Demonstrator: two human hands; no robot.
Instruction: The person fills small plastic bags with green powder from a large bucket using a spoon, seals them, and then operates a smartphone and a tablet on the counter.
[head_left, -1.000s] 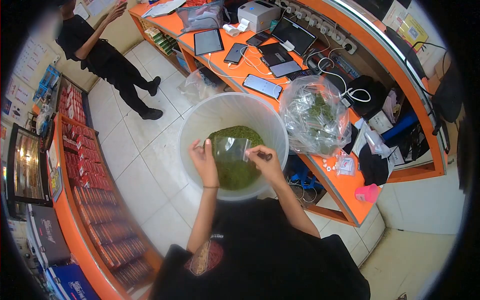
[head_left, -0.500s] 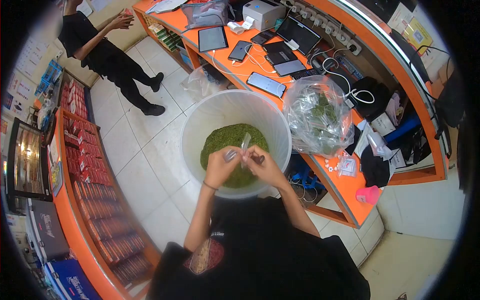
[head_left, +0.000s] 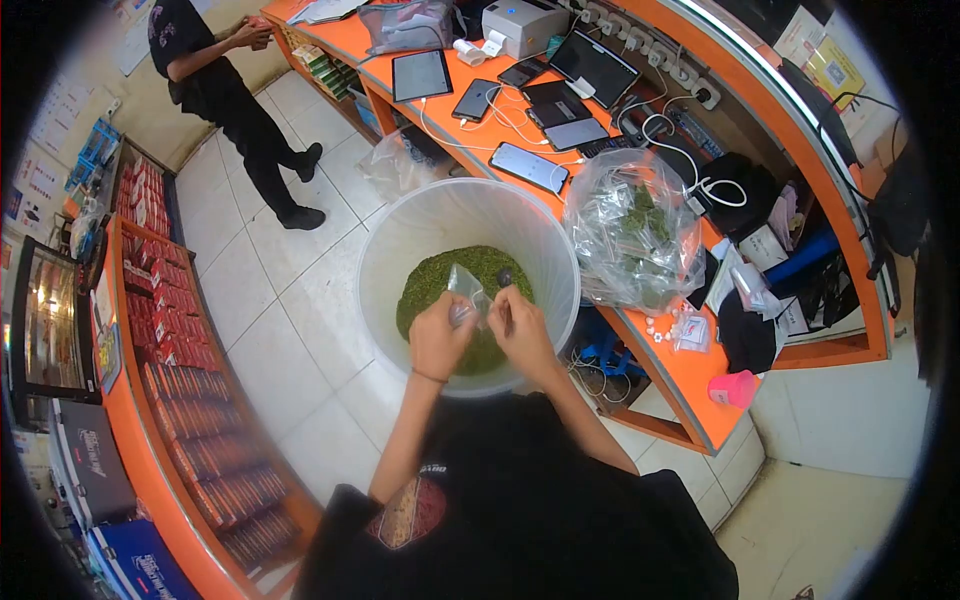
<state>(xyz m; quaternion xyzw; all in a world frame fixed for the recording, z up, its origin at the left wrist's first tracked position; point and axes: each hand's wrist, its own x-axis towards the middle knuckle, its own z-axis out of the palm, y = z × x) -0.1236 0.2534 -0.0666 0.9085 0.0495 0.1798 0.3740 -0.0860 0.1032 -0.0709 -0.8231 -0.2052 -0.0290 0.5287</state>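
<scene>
My left hand [head_left: 440, 338] is closed on a small clear plastic bag [head_left: 464, 284], its top standing up above the fingers. To its right, my right hand [head_left: 522, 332] grips a dark spoon [head_left: 505, 277] with the bowl end upward, its fingers close by the bag's edge. Both hands are over a large translucent plastic tub [head_left: 375, 265]. Inside lies a heap of fine green dried leaf [head_left: 420, 285], partly hidden by the hands.
On the orange counter [head_left: 690, 400] to the right sit a big clear bag of small packets [head_left: 640, 240], a phone [head_left: 530, 168] and a pink cup [head_left: 733, 388]. A person [head_left: 235, 110] stands at upper left. A shelf of red packs [head_left: 160, 290] runs along the left.
The small bag now stands wider between my hands. In my right hand the spoon has turned from sideways to upright. The person at upper left has shifted slightly to the right.
</scene>
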